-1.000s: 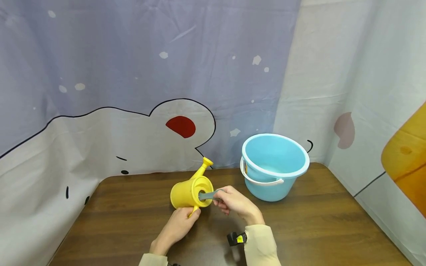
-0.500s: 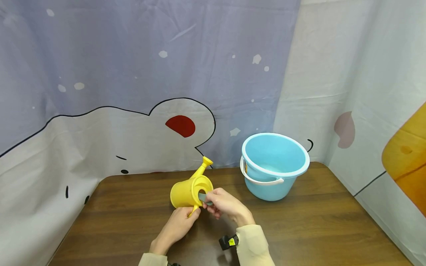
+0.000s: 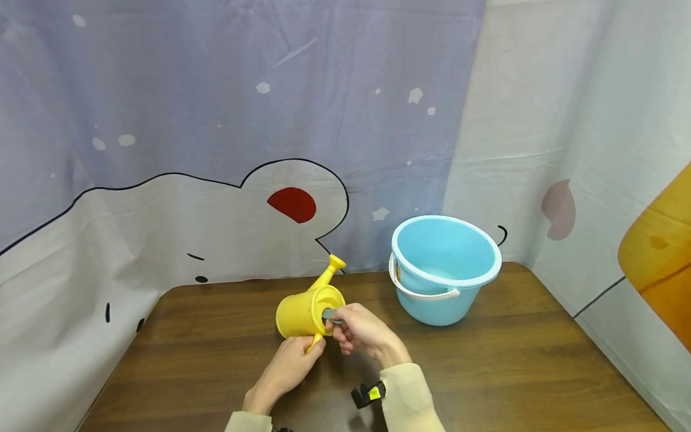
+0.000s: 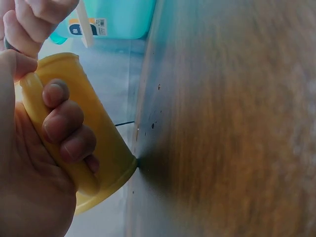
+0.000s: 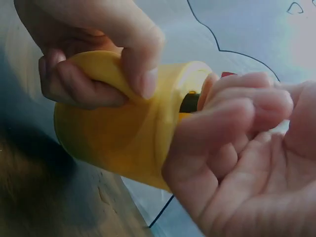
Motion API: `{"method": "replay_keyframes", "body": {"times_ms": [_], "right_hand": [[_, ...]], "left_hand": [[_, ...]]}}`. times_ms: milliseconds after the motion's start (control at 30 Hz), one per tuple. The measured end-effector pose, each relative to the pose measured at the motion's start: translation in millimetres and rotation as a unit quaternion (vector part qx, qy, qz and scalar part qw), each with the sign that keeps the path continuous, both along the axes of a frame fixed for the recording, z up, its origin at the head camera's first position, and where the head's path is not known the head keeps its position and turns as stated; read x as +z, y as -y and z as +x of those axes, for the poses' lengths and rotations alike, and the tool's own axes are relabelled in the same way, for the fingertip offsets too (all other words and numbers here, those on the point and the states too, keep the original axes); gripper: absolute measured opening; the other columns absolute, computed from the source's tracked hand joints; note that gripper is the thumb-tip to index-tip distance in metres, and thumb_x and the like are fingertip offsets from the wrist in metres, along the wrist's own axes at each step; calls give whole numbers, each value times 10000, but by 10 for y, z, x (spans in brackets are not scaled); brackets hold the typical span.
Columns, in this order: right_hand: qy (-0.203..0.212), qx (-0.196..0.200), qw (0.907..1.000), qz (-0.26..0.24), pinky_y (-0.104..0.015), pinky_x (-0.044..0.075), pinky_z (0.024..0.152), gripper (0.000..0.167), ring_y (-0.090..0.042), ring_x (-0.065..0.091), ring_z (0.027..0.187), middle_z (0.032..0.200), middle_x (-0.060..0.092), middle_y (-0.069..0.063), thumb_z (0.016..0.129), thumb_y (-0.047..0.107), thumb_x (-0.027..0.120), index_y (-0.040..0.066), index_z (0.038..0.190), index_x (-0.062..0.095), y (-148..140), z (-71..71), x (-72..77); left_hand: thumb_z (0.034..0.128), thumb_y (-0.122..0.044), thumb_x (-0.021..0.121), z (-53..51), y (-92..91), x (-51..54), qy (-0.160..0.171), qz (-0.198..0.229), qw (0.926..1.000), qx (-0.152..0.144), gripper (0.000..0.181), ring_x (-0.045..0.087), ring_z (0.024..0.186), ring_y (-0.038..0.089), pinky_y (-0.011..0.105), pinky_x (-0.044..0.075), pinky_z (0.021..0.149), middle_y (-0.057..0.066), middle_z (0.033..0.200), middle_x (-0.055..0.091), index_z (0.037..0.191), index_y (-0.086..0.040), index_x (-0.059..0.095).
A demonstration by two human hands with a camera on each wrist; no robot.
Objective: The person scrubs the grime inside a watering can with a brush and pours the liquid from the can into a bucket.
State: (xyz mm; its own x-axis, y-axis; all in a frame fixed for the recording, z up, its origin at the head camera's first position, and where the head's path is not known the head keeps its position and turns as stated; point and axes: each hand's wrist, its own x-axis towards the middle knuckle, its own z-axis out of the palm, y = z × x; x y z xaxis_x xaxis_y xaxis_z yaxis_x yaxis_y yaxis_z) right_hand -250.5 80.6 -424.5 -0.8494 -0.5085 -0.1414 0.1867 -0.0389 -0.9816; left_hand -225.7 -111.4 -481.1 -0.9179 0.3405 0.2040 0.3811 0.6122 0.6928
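In the head view a yellow watering can [image 3: 296,318] tilts over the table, its mouth facing right and toward me. My left hand [image 3: 286,367] grips its handle, with fingers curled round it in the left wrist view [image 4: 54,133]. At the mouth, my right hand [image 3: 369,335] pinches a flat grey handle-like piece [image 3: 332,315]. That piece reaches into the can; its far end is hidden inside, so its kind cannot be told. In the right wrist view it is a dark strip [image 5: 189,102] between the fingers and the opening.
A light-blue bucket [image 3: 438,307] with a white carrying handle [image 3: 421,295] stands at the back right of the brown wooden table [image 3: 513,360]. A patterned curtain [image 3: 216,108] hangs behind the table and along its sides.
My right hand has moved left, up to the can's mouth, and less of the grey piece shows outside. The left hand and watering can have stayed in place.
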Motion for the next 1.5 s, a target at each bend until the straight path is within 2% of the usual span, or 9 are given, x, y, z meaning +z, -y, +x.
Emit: {"method": "replay_keyframes", "body": {"times_ms": [233, 400, 533, 767, 900, 1133, 1500], "right_hand": [[-413, 359, 9985, 13, -299, 373, 490, 218, -145, 385, 440, 556, 432, -23, 961, 128, 481, -29, 826, 548, -71, -6, 3], [-414, 607, 9972, -121, -295, 385, 495, 222, -149, 395, 441, 547, 436, -22, 962, 131, 476, -41, 841, 544, -189, -1, 34], [-433, 638, 9970, 17, -293, 388, 487, 222, -149, 392, 436, 531, 440, -15, 952, 125, 459, -30, 821, 549, -284, 18, 87], [-475, 523, 9972, 227, -290, 399, 478, 231, -143, 390, 426, 521, 438, -19, 936, 111, 444, -46, 797, 539, -329, 40, 141], [-433, 238, 9980, 393, -285, 395, 469, 214, -140, 381, 428, 521, 438, -16, 905, 126, 464, -27, 781, 547, -267, 34, 134], [-325, -229, 9975, 591, -280, 374, 439, 193, -144, 368, 415, 516, 417, -22, 879, 131, 491, -17, 769, 545, -139, 6, 54], [-394, -235, 9978, 488, -272, 381, 441, 220, -130, 381, 412, 521, 437, -17, 909, 145, 515, -30, 795, 582, 11, -15, -27]], "left_hand": [[1001, -289, 533, -27, -23, -1, -18, 9, 10000, -30, 432, 266, 462, 9, 212, 251, 455, -135, 527, 330, 599, -186, 415], [999, -282, 538, -19, 1, -12, -14, 82, 10000, 22, 432, 255, 469, 8, 208, 240, 465, -137, 531, 316, 600, -182, 409], [1003, -288, 536, -11, 9, -10, -1, 107, 9999, 43, 434, 251, 474, 9, 206, 236, 471, -139, 535, 310, 603, -179, 410], [998, -293, 542, -7, -2, 5, -2, 111, 9999, 27, 442, 248, 468, 6, 206, 232, 467, -139, 529, 310, 594, -172, 411], [995, -306, 545, -4, -7, 2, -31, 78, 10000, 9, 443, 254, 463, 2, 207, 236, 462, -137, 527, 318, 591, -176, 416], [994, -231, 552, -7, -18, -18, -34, 44, 10000, -42, 426, 268, 463, 10, 213, 252, 456, -135, 528, 328, 594, -185, 414], [1000, -312, 535, 8, -6, -5, -52, 21, 10000, -31, 432, 276, 467, 5, 211, 253, 459, -138, 536, 336, 605, -175, 425]]}}
